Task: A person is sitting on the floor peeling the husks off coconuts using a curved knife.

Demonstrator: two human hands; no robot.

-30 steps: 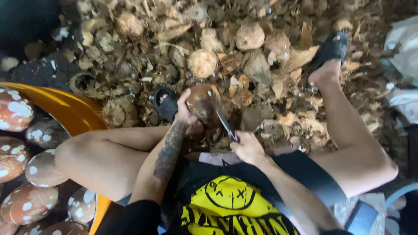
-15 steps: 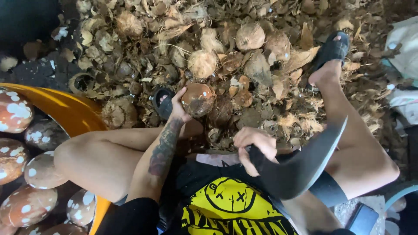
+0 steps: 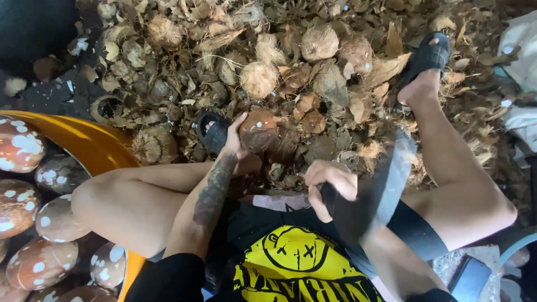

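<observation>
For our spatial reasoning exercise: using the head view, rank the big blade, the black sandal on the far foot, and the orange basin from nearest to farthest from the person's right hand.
1. Big blade: held in the right hand, raised just to its right.
2. Black sandal: up and to the right, on the husk pile.
3. Orange basin: far left, beyond the left knee.

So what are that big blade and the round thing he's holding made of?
The blade in the right hand looks like dark, dull metal, though it is blurred. The round thing under the left hand seems a coconut: hard brown shell with white scraped patches.
</observation>
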